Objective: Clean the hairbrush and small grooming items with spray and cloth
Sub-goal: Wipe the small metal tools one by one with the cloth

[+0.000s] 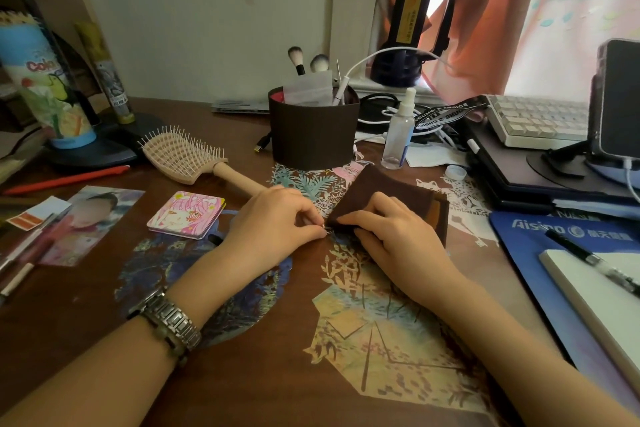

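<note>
A beige vented hairbrush (188,158) lies bristles-up at the back left of the brown desk, its handle pointing at my hands. My left hand (273,222) pinches a small metal grooming item (325,229), mostly hidden by my fingers. My right hand (388,232) holds a folded brown cloth (384,189) pressed against that item at its corner. A clear spray bottle (400,133) stands upright behind the cloth, its cap (456,172) lying off to the right. A pink square compact mirror (187,214) rests left of my left hand.
A dark round holder (313,135) with makeup brushes stands behind my hands. A keyboard (540,121), a phone on a stand (616,97) and cables crowd the back right. A blue pad with notepad and pen (595,263) lies right. Photo, pens and a tall tube (45,80) sit left.
</note>
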